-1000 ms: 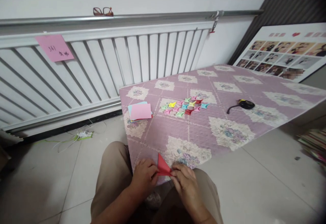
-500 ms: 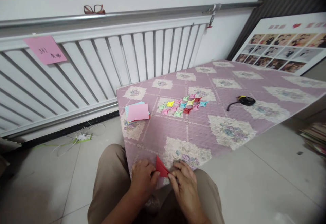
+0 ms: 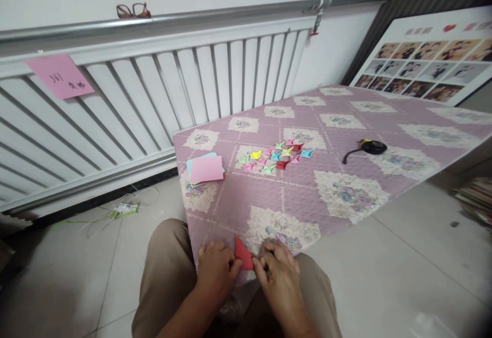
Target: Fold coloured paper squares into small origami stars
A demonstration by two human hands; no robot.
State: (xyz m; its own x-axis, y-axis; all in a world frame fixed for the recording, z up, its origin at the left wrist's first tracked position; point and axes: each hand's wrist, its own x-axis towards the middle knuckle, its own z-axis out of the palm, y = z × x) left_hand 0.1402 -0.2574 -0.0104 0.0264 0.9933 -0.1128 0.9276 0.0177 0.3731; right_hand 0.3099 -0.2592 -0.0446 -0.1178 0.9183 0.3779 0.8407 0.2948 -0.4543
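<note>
A piece of red paper (image 3: 243,254), folded to a pointed shape, lies at the near edge of the cloth-covered table (image 3: 230,204) between my hands. My left hand (image 3: 216,269) presses on its left side, thumb on the paper and fingers curled on the cloth. My right hand (image 3: 280,271) pinches the paper's right corner between thumb and forefinger. Beyond them sits a group of small folded paper pieces (image 3: 275,157) in several colours. A stack of coloured paper sheets (image 3: 206,168), pink on top, lies to the left of that group.
A black tape measure (image 3: 373,147) with a strap lies on the right of the table. Behind stands a white radiator (image 3: 215,81) with a pink note (image 3: 59,76); glasses (image 3: 134,11) rest on the pipe above. A photo board (image 3: 426,66) leans at the back right. A power strip (image 3: 126,209) is on the floor.
The view has shifted slightly. The red paper's right side looks narrower as my right fingers work its corner; both hands stay in nearly the same place.
</note>
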